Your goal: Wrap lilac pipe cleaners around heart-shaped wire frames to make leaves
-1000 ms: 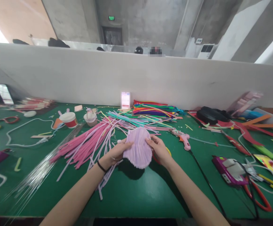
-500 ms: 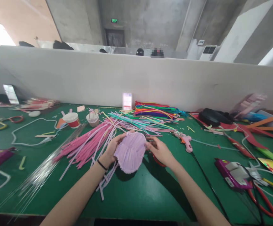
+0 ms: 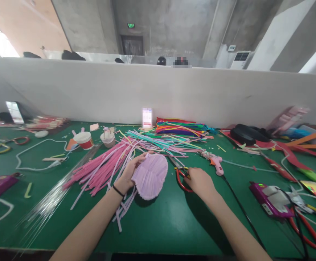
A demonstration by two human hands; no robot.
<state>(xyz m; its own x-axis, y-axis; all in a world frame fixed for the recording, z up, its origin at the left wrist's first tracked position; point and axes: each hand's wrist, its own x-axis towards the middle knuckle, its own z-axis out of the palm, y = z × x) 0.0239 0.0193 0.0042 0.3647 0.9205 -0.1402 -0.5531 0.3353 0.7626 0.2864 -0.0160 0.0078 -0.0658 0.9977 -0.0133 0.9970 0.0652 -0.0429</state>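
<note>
My left hand is closed on the edge of a fan-shaped lilac piece made of pipe cleaners laid side by side. Its ribbed face is turned up, just above the table. To its right, the curled fingers of my right hand are at the handles of a pair of red-handled scissors, which lie with their blades pointing away from me. Part of one handle is hidden by the fingers. Loose lilac pipe cleaners stick out below my left wrist.
Pink pipe cleaners and clear sticks spread to the left. A pink glue gun trails a black cord on the right, near a purple power strip. Paper cups and a lit phone stand farther back.
My right hand has left the lilac piece and moved right and down to the scissors, uncovering their blades. My left hand still holds the piece in nearly the same place.
</note>
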